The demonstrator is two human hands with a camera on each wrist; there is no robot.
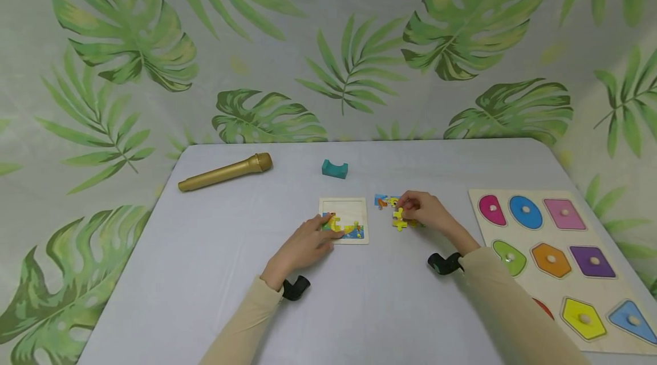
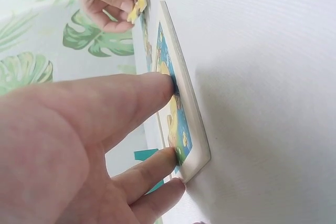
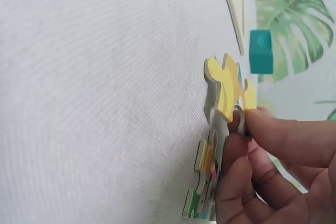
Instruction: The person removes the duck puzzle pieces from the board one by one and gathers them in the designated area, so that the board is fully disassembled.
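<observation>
A small wooden puzzle tray [image 1: 343, 241] lies flat on the table, its lower part filled with blue and yellow jigsaw pieces. My left hand [image 1: 304, 242] rests over its left side. In the left wrist view the thumb [image 2: 142, 90] and fingertips [image 2: 165, 158] press on the pieces and the tray's edge. To the right of the tray, my right hand [image 1: 423, 211] pinches a yellow puzzle piece [image 3: 226, 87] between thumb and fingers, tilted on edge. Other loose puzzle pieces [image 3: 202, 177] lie beside and partly beneath that hand; some are hidden by it.
A teal block [image 1: 335, 169] with a curved notch stands behind the tray. At the back left lies a gold microphone [image 1: 226, 172]. A large wooden board of knobbed colour shapes [image 1: 551, 228] covers the right side of the table, partly behind the right sleeve.
</observation>
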